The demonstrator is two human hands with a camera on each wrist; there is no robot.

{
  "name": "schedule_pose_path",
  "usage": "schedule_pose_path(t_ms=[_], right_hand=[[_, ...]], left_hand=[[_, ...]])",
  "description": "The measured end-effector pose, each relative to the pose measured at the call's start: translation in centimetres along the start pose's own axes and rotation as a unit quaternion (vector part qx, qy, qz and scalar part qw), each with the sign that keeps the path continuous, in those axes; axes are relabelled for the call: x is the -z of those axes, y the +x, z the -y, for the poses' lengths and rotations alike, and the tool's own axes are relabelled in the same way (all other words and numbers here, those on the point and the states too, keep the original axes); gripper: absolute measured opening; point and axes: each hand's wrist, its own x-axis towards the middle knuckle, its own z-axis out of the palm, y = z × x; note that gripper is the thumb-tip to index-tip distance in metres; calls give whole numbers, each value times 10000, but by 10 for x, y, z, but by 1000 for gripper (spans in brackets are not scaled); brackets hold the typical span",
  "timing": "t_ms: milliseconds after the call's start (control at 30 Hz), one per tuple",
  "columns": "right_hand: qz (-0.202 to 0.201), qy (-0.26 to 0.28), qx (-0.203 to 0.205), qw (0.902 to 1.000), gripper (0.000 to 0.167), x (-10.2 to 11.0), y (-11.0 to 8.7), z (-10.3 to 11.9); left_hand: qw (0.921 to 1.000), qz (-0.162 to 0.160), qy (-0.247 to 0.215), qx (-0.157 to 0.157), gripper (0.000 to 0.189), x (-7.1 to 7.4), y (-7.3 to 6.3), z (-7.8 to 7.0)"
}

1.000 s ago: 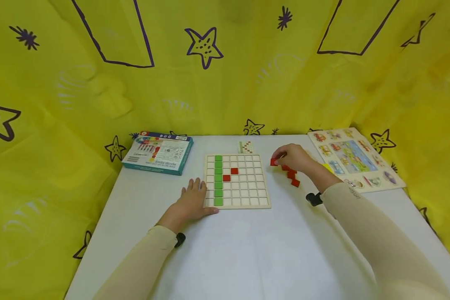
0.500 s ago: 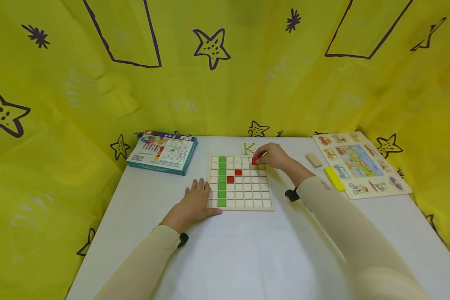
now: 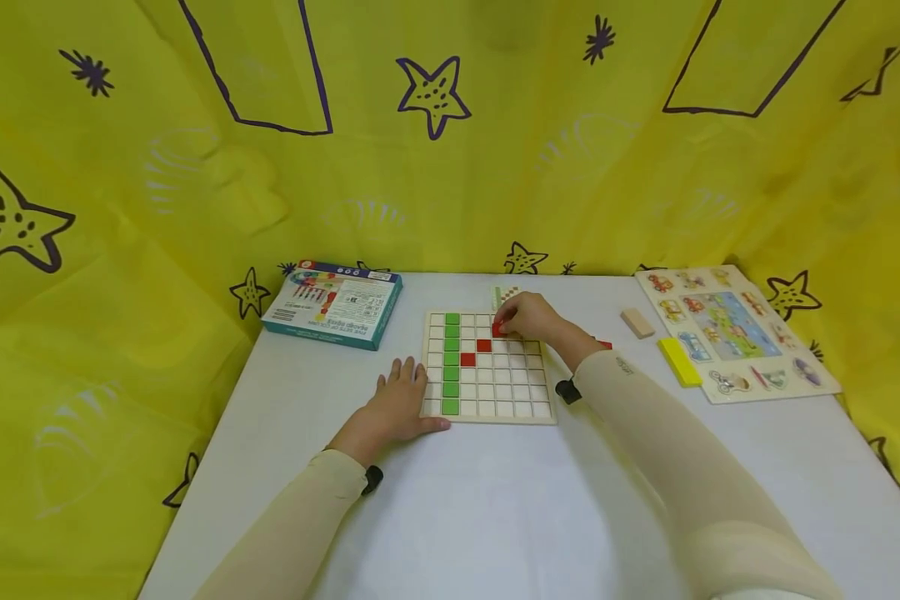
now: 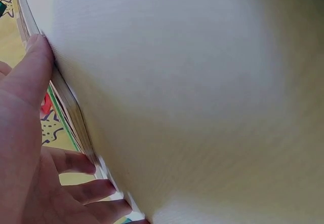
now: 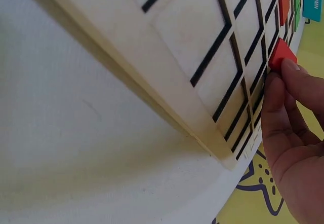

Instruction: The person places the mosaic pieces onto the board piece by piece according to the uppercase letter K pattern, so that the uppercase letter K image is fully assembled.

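Observation:
A square wooden grid board (image 3: 504, 408) lies on the table, its second column filled with green tiles (image 3: 451, 358). Two red tiles, a nearer one (image 3: 468, 360) and a farther one (image 3: 483, 345), sit diagonally in its cells. My right hand (image 3: 528, 318) pinches another red tile (image 5: 282, 54) between thumb and fingers over a cell near the board's far edge. That tile is tilted in the right wrist view. My left hand (image 3: 396, 408) rests at the board's near left corner, fingers straight along the left edge and thumb at the front edge.
Behind the board lies a small pattern card (image 3: 502, 293), partly covered by my right hand. More red tiles (image 3: 606, 344) show past my right forearm. To the right are a wooden block (image 3: 637, 322), a yellow block (image 3: 679, 362) and a picture puzzle (image 3: 783, 371). A box (image 3: 330, 304) lies left.
My right hand has carried the red tile leftward from beside the board to over its far cells. The left hand stays at the corner, and the head view has shifted slightly.

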Motion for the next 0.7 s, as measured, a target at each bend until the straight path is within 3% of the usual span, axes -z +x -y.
schedule_pose_path(t_ms=[300,700], right_hand=[[51,-300,36,9995,11,-2,-1,3],[39,-282,-84,9996,11,-3,-5,3]], left_hand=[[10000,-28,33,57,114,-2,3,0],[10000,-57,75,-20,114,-4,5,2]])
